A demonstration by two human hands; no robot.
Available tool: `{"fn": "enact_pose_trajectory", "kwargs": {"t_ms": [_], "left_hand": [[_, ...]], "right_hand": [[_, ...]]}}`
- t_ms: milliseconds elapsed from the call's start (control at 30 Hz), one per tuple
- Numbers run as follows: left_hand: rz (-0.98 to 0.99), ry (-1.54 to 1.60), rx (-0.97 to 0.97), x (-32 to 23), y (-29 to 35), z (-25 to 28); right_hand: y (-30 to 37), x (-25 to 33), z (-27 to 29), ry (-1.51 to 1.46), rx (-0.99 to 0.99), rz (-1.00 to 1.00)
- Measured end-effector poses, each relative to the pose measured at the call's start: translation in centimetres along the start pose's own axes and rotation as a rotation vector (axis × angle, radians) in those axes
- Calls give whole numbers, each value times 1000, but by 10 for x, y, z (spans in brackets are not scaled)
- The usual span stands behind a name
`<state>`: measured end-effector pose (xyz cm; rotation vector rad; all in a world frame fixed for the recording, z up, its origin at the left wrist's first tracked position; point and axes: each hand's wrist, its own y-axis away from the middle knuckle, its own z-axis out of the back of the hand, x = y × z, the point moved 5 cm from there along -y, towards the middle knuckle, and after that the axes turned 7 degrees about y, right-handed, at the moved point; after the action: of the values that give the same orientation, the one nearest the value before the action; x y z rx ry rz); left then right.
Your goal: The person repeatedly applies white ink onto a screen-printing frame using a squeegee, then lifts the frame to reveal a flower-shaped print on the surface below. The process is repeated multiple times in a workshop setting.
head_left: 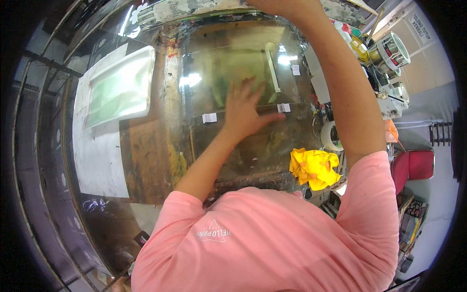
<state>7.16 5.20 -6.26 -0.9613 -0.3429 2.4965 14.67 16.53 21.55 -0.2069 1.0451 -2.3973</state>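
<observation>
Wears pink shirt (pixel 272 238) nearest camera; holds left grip (pixel 243 100) spread over glossy pane (pixel 233 63) on desk (pixel 146 155), can't tell if touching. Extends right grip (pixel 275 5) past top edge, can't tell if pinching. Could smudge pane or nudge white tabs (pixel 209 118) by dragging palm.

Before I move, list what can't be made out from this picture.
Right hand, head view: its fingers and anything they hold are cut off by the upper edge.
Left hand, head view: fingertips blurred, so contact with the shiny panel is unclear.
Crumpled yellow cloth, head view: its underside is hidden by its own folds.
</observation>
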Motion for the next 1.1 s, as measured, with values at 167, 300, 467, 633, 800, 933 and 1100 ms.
{"fn": "enact_pose_trajectory", "kwargs": {"t_ms": [167, 300, 467, 633, 800, 933, 1100], "left_hand": [[464, 909, -458, 53, -10, 127], [508, 816, -291, 55, 23, 161], [578, 211, -222, 69, 86, 104], [512, -241, -146, 93, 106, 78], [465, -212, -160, 99, 108, 74], [379, -247, -207, 96, 107, 77], [343, -228, -252, 94, 105, 80]], "right_hand": [[35, 6, -6, -15, 13, -97], [119, 32, -30, 59, 217, 78], [205, 31, -79, -208, 718, 86], [259, 58, -88, -252, 666, -8], [255, 40, -131, -189, 438, 63], [190, -6, -215, -88, 452, 43], [99, -60, -265, -162, 706, 84]]}}
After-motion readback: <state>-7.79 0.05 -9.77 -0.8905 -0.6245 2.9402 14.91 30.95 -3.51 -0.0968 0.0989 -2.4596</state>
